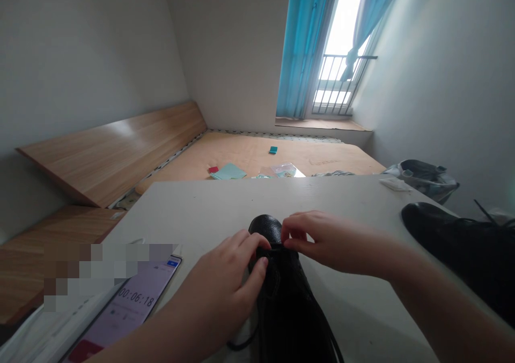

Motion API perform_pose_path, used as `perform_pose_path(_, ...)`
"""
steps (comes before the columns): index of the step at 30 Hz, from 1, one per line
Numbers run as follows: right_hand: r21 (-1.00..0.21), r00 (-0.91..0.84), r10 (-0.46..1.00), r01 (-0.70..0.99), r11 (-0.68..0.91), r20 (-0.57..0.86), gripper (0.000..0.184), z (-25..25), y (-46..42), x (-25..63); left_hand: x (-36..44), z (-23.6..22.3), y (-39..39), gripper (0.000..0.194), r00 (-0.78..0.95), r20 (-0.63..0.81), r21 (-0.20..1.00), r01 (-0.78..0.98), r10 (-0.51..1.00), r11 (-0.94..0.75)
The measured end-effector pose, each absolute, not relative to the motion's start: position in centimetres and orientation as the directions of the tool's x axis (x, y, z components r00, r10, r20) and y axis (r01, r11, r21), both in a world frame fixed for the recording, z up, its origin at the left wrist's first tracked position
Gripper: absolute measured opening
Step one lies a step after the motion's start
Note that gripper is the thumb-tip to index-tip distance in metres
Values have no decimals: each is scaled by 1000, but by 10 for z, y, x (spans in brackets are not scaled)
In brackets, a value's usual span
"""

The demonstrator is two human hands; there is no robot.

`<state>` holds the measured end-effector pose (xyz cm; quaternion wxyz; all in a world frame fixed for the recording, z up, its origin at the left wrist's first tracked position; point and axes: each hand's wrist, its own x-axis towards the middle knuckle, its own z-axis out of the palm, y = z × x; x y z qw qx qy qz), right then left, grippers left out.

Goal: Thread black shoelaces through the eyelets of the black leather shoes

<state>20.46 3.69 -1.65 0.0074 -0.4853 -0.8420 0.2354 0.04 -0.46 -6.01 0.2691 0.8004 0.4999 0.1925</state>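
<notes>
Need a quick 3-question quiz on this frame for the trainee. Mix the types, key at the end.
1. Multiple choice. At which thing are the fingers of both the left hand and the right hand?
a) the curtain
b) the centre black shoe
c) the window bars

2. True or false: the other black shoe is to the right of the centre black shoe in the picture.

3. Fill in: the timer on the phone reads 00:06:__.

Key:
1. b
2. True
3. 18
</notes>
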Motion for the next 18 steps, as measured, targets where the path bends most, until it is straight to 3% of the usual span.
perform_pose_path(4, -385, -483, 854, 838, 386, -196, 19, -18, 36, 199, 3, -65, -5, 23, 450, 36, 720, 608, 892, -335)
perform_pose_path(9, -434, -515, 826, 813, 388, -227, 20, -18, 39, 201, 5, -72, -5, 18, 373, -15, 862, 475, 928, -176)
perform_pose_path(14, -445, -570, 787, 784, 434, -236, 17, -20, 40, 205, 7, -68, -3, 21, 377, -151, 912, 410, 914, -18)
perform_pose_path(18, -506, -643, 740, 714, 484, -200, 21, -21, 40, 204, 6, -60, -1, 23, 373, -139, 966, 255, 917, 42)
